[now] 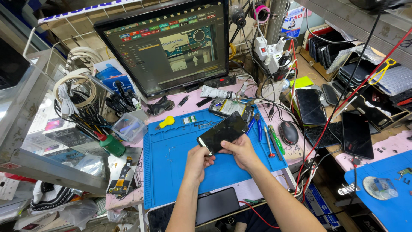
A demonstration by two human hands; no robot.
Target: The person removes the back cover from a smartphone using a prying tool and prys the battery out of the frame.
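Over the middle of the blue mat, the left hand and right hand are both closed on a thin black phone, pinching its edges, and it looks light, smooth and probably easy to crack.

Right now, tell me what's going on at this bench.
A person is holding a black phone over a blue work mat with both bare hands. The left hand pinches its lower corner; the right hand grips its lower edge. Beyond it an opened phone lies near the mat's far edge, with screwdrivers and a mouse to the right. A monitor behind is lit. More dark phones lie on the right.
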